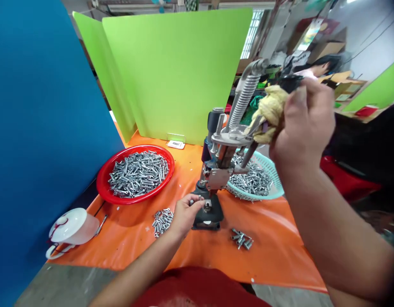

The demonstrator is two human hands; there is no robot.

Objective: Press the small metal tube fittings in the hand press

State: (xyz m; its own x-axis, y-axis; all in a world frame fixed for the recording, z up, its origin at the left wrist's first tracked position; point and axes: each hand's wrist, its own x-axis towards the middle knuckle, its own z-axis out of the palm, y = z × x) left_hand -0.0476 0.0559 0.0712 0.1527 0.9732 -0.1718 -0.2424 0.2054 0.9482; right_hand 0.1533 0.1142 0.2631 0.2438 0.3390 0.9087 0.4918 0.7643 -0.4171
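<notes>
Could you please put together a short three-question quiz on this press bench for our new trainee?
1. True or false: the right hand grips the cloth-wrapped lever of the hand press.
2. What colour is the bowl heaped with metal parts: A red, B teal, C white?
3. Where are the left hand fingertips?

Key
1. True.
2. A; the teal basket sits right of the press.
3. At the press base, holding a small part by the die, with a loose pile of parts beside them on the orange table cover.
</notes>
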